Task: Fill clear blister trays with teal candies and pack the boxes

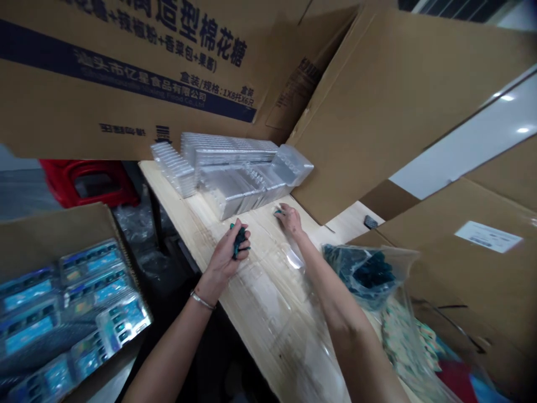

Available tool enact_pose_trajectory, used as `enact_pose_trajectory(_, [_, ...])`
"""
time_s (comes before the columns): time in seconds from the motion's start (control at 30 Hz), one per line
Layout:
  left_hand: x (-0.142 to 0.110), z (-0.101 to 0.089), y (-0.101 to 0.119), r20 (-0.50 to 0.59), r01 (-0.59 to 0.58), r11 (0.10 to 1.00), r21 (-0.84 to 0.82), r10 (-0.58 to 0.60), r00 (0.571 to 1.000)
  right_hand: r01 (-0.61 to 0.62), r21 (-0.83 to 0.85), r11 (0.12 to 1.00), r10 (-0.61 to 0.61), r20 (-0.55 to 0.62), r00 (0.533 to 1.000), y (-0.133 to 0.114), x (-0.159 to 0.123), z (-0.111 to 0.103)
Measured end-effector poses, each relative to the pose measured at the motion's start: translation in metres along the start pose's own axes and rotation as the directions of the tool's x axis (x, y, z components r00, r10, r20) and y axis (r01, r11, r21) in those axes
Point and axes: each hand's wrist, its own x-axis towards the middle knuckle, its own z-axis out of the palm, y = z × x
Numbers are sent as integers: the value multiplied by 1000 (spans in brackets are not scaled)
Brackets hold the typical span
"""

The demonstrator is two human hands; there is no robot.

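Several small dark teal pieces point(239, 242) lie in my left hand point(229, 252), its fingers curled round them above the table's near edge. My right hand point(289, 218) is farther forward, thumb and fingers pinched on a small teal piece point(277, 211). What kind of pieces these are, I cannot make out. Just beyond both hands stand rows of clear plastic trays point(239, 190), stacked tightly on the wooden table point(268, 302). To the right of my right forearm sits an open clear bag point(373, 274) holding more dark teal pieces.
A carton point(104, 224) of blue packaged goods point(121, 322) stands at the lower left, near a red stool point(88, 182). Large cardboard boxes point(377, 101) wall off the back and right. A bag of pale pieces point(406, 336) lies at the lower right.
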Motion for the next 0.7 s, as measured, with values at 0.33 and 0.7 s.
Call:
enact_pose_trajectory(0.33, [-1,-3,-4,3,-121,989,87,122,993,201,440,875,-317,208,925,-118,-78,-35])
enact_pose_trajectory(0.7, [-3,0,-5,-28,-219,925,311,239,971,-170,616,769,-78,354,932,-122,-79,-23])
